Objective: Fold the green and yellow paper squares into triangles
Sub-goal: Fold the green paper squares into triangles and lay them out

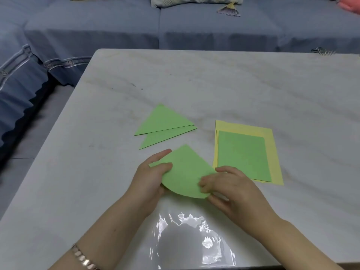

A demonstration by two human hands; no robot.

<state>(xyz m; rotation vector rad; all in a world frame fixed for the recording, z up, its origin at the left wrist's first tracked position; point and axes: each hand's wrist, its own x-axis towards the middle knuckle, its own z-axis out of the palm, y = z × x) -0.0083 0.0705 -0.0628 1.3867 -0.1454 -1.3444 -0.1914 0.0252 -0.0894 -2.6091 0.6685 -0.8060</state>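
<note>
Marble tbl (pixel 233 84) w/ 2 green triangles (pixel 163 121), yellow sheets (pixel 243 129), clear plastic film (pixel 194 240).

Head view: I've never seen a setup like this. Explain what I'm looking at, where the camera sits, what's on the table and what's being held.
There is no machine here. One camera, worn on a person's head, looks forward and down at their own bare hands. The left hand and the right hand both hold a green sheet, bent over in mid-fold so its near edge curves. Beyond it on the pale table lie two green triangles, already folded and overlapping. To the right, an unfolded green square lies on top of yellow paper. A blue sofa stands behind the table.
</note>
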